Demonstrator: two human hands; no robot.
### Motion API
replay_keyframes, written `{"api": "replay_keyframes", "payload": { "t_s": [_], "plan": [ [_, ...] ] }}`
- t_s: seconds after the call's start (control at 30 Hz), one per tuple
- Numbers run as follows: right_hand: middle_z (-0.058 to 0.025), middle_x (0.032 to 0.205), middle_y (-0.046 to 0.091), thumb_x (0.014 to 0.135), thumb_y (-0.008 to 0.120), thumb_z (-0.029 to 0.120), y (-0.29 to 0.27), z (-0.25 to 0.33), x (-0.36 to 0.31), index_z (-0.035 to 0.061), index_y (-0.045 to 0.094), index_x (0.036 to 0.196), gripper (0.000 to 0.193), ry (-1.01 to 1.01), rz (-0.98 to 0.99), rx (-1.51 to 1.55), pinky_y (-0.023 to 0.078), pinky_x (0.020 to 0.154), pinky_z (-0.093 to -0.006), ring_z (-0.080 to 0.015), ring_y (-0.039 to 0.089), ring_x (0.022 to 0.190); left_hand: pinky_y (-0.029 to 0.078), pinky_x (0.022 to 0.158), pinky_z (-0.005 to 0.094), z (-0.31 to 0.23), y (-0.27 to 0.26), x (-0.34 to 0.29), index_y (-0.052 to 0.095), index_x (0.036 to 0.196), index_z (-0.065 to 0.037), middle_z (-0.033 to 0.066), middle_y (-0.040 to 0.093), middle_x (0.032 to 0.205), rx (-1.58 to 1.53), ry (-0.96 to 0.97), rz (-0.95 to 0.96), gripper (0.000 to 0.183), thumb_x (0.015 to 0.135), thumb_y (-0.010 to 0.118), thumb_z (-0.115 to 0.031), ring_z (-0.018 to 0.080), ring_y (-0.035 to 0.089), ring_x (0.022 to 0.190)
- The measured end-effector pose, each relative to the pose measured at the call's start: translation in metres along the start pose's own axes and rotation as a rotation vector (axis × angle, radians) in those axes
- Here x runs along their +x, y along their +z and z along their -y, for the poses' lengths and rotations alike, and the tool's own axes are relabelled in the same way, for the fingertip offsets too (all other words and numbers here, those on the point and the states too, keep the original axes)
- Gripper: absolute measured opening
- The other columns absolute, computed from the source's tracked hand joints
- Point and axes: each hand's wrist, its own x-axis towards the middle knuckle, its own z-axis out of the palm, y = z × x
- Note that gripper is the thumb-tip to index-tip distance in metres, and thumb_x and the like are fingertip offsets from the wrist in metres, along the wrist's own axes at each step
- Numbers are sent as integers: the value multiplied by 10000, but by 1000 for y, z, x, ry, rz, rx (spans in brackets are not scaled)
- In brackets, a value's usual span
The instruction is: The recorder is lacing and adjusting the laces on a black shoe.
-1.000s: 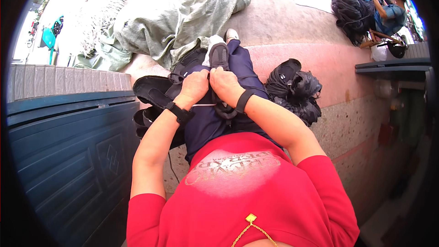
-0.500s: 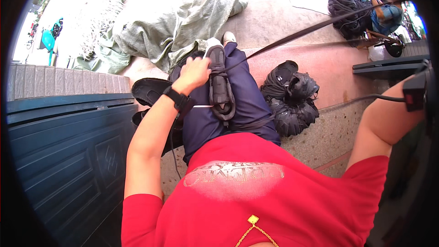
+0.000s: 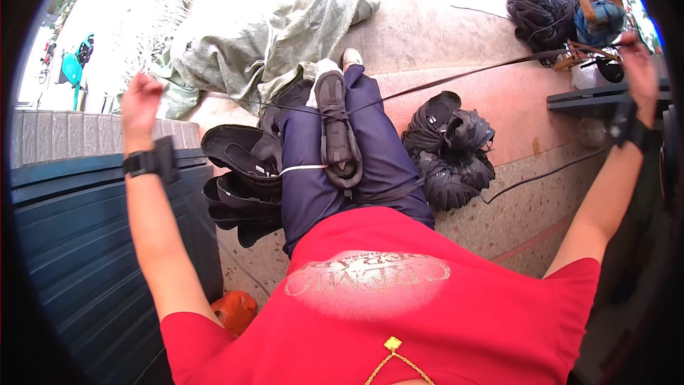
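Observation:
A black sandal point(image 3: 338, 135) lies lengthwise on my lap, clamped between my knees in dark blue trousers point(image 3: 385, 164). A dark thread point(image 3: 470, 75) runs taut from the sandal up to my right hand point(image 3: 639, 57), which is raised far out to the right and pinched on it. My left hand point(image 3: 140, 100) is flung out to the left with its fingers closed on a thinner thread point(image 3: 249, 103) that leads back to the sandal. Both wrists wear black bands.
A pile of black sandals point(image 3: 239, 171) lies left of my legs against a blue ribbed panel point(image 3: 71, 242). Black bags point(image 3: 449, 146) sit to the right, a grey-green sack point(image 3: 278, 28) ahead, and an orange thing point(image 3: 235, 310) below. Another person point(image 3: 598, 7) sits at top right.
Both hands were together on the sandal. The right hand pulled out to the right first, then the left hand swung out to the left, drawing the threads taut.

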Motion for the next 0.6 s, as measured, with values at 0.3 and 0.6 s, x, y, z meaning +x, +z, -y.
{"api": "replay_keyframes", "payload": {
  "t_s": [0.3, 0.6],
  "plan": [
    [-1, 725, 581, 818, 542, 167, -71, -338, -103, 25, 623, 924, 195, 466, 287, -1092, 438, 586, -237, -86, 519, 647, 381, 479, 243, 47, -70, -19, 545, 760, -90, -7, 486, 603, 554, -47, -379, 57, 776, 501, -57, 101, 469, 523],
    [-131, 887, 568, 793, 494, 105, -45, -448, -161, 38, 582, 806, 111, -120, 639, -1515, 409, 757, -388, -314, 512, 881, 383, 527, 194, 243, 63, -66, 610, 799, -28, -7, 566, 666, 1155, -298, 169, 98, 721, 618, -89, 56, 485, 574]
  ]
}}
